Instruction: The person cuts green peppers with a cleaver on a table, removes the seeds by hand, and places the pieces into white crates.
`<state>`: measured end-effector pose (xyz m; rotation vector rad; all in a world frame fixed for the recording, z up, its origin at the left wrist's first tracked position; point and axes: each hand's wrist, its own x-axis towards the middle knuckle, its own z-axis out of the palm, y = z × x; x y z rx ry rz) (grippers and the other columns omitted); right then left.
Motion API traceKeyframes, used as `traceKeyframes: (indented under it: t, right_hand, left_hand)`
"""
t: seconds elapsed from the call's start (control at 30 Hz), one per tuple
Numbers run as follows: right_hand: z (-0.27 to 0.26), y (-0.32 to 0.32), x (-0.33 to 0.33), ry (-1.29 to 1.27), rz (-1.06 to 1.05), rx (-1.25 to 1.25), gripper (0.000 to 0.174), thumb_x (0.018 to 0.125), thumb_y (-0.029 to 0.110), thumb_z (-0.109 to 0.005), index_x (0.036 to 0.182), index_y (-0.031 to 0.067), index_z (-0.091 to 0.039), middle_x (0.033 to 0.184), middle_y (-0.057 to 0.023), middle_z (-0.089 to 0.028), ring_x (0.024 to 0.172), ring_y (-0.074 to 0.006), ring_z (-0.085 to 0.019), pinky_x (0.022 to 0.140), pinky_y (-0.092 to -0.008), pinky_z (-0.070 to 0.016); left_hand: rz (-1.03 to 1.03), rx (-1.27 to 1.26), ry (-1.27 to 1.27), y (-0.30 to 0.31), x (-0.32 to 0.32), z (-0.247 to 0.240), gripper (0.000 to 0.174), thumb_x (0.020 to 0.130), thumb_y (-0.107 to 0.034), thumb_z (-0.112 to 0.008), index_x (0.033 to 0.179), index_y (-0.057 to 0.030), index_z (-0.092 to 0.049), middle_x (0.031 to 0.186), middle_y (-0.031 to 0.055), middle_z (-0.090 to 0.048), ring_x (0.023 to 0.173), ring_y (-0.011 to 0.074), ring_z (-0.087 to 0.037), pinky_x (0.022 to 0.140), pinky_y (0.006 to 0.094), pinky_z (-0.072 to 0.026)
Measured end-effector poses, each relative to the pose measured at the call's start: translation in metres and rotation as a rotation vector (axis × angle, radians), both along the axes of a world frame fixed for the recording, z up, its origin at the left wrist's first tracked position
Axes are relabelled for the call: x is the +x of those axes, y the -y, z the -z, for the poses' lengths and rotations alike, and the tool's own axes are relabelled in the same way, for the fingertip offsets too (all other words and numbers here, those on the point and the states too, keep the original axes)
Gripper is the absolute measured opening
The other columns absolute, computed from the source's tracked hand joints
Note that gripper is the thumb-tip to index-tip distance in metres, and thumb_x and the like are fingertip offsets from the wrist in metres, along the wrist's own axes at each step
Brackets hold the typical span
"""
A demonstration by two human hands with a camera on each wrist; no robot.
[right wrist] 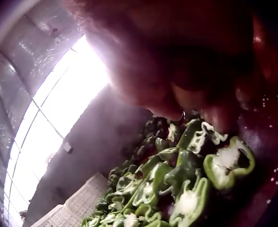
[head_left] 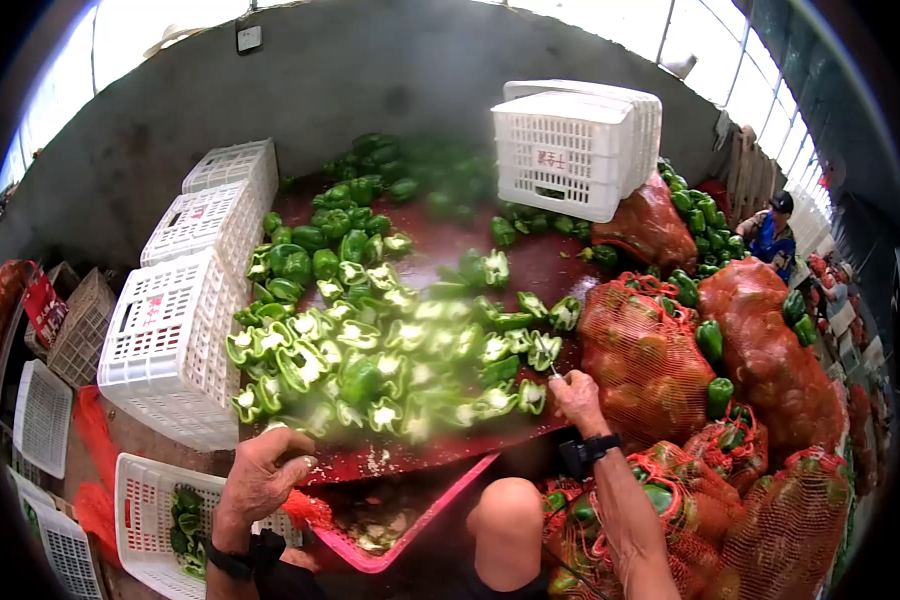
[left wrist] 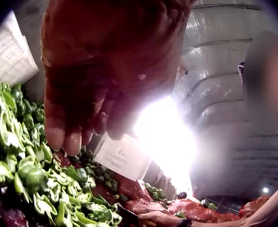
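Cut green pepper halves [head_left: 305, 365] lie heaped on a red table [head_left: 430, 462], their pale cores showing. Over the near left table edge, my left hand [head_left: 262, 478] hangs with loosely bent fingers and nothing visible in it; its fingers also show above the peppers in the left wrist view [left wrist: 106, 71]. At the table's right side, my right hand [head_left: 580, 400] grips a knife [head_left: 554, 369], its thin blade against a pepper half [head_left: 544, 350]. Its dark blade [left wrist: 127, 215] shows in the left wrist view. In the right wrist view the fingers hide the knife.
White crates [head_left: 170, 335] stand along the left, and a stacked pair [head_left: 560, 150] at the back right. Whole peppers [head_left: 375, 155] lie at the back. Red mesh sacks [head_left: 640, 370] crowd the right. A pink-rimmed bin [head_left: 440, 520] is below the table edge. A person [head_left: 770, 240] is farther right.
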<state>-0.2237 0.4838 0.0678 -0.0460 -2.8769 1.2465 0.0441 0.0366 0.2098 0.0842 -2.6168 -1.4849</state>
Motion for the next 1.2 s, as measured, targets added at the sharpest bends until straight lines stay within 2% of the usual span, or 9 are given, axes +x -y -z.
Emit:
traceKeyframes:
  t: [0.07, 0.2, 0.43, 0.57, 0.8, 0.9, 0.97, 1.13, 1.2]
  right_hand:
    - [0.050, -0.017, -0.008, -0.163, 0.046, 0.121, 0.035, 0.090, 0.029, -0.064, 0.080, -0.0044, -0.061, 0.059, -0.0136, -0.062, 0.042, -0.0214, -0.061, 0.037, -0.0376, -0.0480]
    - [0.033, 0.008, 0.023, -0.098, 0.243, 0.308, 0.038, 0.089, 0.035, -0.061, 0.087, -0.0034, -0.064, 0.093, -0.0304, -0.069, 0.095, -0.0487, -0.067, 0.085, -0.0556, -0.0531]
    - [0.072, 0.007, 0.016, 0.056, 0.189, 0.601, 0.030, 0.089, 0.032, -0.058, 0.093, 0.0023, -0.060, 0.093, -0.0290, -0.070, 0.091, -0.0452, -0.070, 0.079, -0.0547, -0.0549]
    - [0.062, 0.029, -0.002, -0.394, 0.067, 0.612, 0.017, 0.086, 0.019, -0.060, 0.084, 0.0020, -0.061, 0.081, -0.0256, -0.066, 0.076, -0.0456, -0.065, 0.071, -0.0543, -0.0506]
    - [-0.008, 0.241, -0.008, -0.484, -0.772, 0.236, 0.023, 0.084, 0.020, -0.073, 0.098, 0.0051, -0.064, 0.085, -0.0170, -0.064, 0.077, -0.0336, -0.063, 0.067, -0.0433, -0.0519]
    - [-0.008, 0.318, 0.018, -0.371, -0.935, 0.375, 0.055, 0.083, 0.038, -0.076, 0.118, -0.0023, -0.061, 0.104, -0.0241, -0.063, 0.093, -0.0371, -0.063, 0.081, -0.0466, -0.0530]
    - [0.002, 0.337, 0.034, -0.328, -0.942, 0.459, 0.077, 0.080, 0.044, -0.075, 0.135, -0.0040, -0.049, 0.115, -0.0343, -0.056, 0.103, -0.0478, -0.059, 0.088, -0.0552, -0.0500]
    - [0.000, 0.343, 0.022, -0.252, -0.987, 0.468, 0.082, 0.076, 0.039, -0.078, 0.137, -0.0066, -0.050, 0.124, -0.0336, -0.056, 0.105, -0.0453, -0.060, 0.092, -0.0516, -0.0507]
    - [-0.008, 0.337, 0.013, 0.006, -0.886, 0.080, 0.079, 0.074, 0.037, -0.078, 0.134, -0.0074, -0.053, 0.124, -0.0305, -0.058, 0.105, -0.0396, -0.061, 0.092, -0.0464, -0.0521]
  left_hand:
    - [0.000, 0.077, 0.043, 0.001, -0.003, 0.012, 0.014, 0.087, 0.000, -0.070, 0.100, 0.0019, -0.068, 0.089, 0.0075, -0.068, 0.076, 0.0120, -0.063, 0.068, 0.0271, -0.0519]
    - [-0.073, 0.335, 0.074, 0.009, -0.020, 0.035, 0.011, 0.089, -0.003, -0.067, 0.097, 0.0029, -0.067, 0.085, 0.0071, -0.069, 0.075, 0.0109, -0.063, 0.068, 0.0265, -0.0521]
    - [-0.205, 0.202, -0.016, 0.059, -0.046, 0.070, 0.016, 0.092, -0.008, -0.063, 0.102, 0.0036, -0.064, 0.089, 0.0077, -0.069, 0.079, 0.0139, -0.069, 0.068, 0.0279, -0.0565]
    - [-0.343, 0.292, -0.052, 0.075, -0.054, 0.066, 0.016, 0.094, -0.011, -0.063, 0.104, 0.0017, -0.064, 0.090, 0.0060, -0.068, 0.079, 0.0130, -0.069, 0.067, 0.0264, -0.0561]
    - [-0.437, 0.157, -0.102, 0.072, -0.081, 0.071, 0.011, 0.092, -0.005, -0.061, 0.101, 0.0008, -0.065, 0.086, 0.0023, -0.066, 0.076, 0.0079, -0.061, 0.065, 0.0236, -0.0506]
    - [-0.373, 0.256, 0.018, 0.077, -0.088, 0.087, 0.019, 0.101, -0.015, -0.060, 0.106, 0.0013, -0.067, 0.091, 0.0065, -0.068, 0.082, 0.0123, -0.065, 0.073, 0.0259, -0.0537]
    - [-0.281, 0.497, 0.014, 0.082, -0.087, 0.100, 0.055, 0.107, -0.045, -0.047, 0.117, 0.0058, -0.066, 0.106, 0.0136, -0.071, 0.094, 0.0200, -0.068, 0.089, 0.0333, -0.0541]
    - [-0.357, 0.886, 0.181, 0.086, -0.090, 0.090, 0.079, 0.102, -0.068, -0.033, 0.132, 0.0011, -0.059, 0.123, 0.0144, -0.067, 0.114, 0.0242, -0.063, 0.098, 0.0383, -0.0477]
    - [-0.386, 0.929, 0.230, 0.088, -0.091, 0.090, 0.081, 0.099, -0.072, -0.034, 0.133, -0.0023, -0.059, 0.124, 0.0096, -0.066, 0.116, 0.0232, -0.061, 0.092, 0.0363, -0.0487]
